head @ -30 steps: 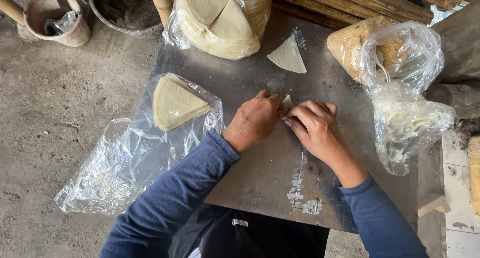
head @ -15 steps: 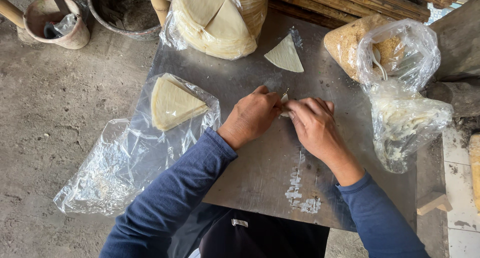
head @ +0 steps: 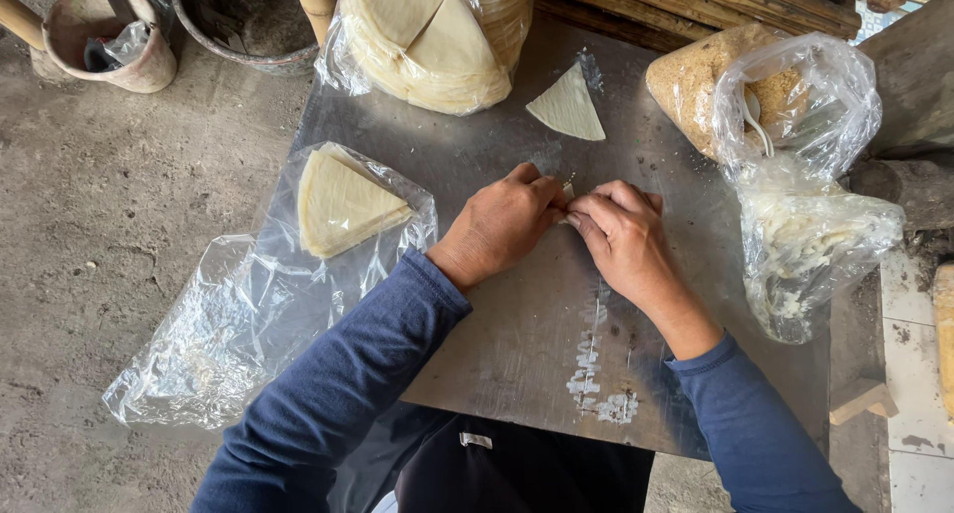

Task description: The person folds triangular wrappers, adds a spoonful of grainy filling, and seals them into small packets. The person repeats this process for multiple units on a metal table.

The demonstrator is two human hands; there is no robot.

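Pale dough is showing as a small wrapper point(head: 567, 190) pinched between both hands at the middle of the steel bench point(head: 517, 344). The left hand point(head: 502, 225) is lying knuckles-up with its fingers point(head: 545, 190) curled over the wrapper's left end, and the right hand point(head: 621, 230) is meeting it from the other side, its fingers point(head: 596, 207) bent tight onto the same piece, so both are grasping it and touching each other at the tips. Most of the wrapper is hiding under them; only a sliver is peeking out above the fingertips. Just beyond the fingers a single wedge point(head: 568, 105) of the same sheet is lying flat on the metal. Farther beyond, a bagged stack of wedges point(head: 437, 36) is sitting at the bench's far edge. Left of the left fingers another stack point(head: 343, 203) is resting on an opened clear bag point(head: 229, 314) that is hanging over the bench's side. Right of the right fingers two clear bags are leaning together, one point(head: 715, 85) holding brown crumbs, the other point(head: 805, 245) something pale and shredded. Near the wrists a white smear point(head: 596, 384) is marking the steel.
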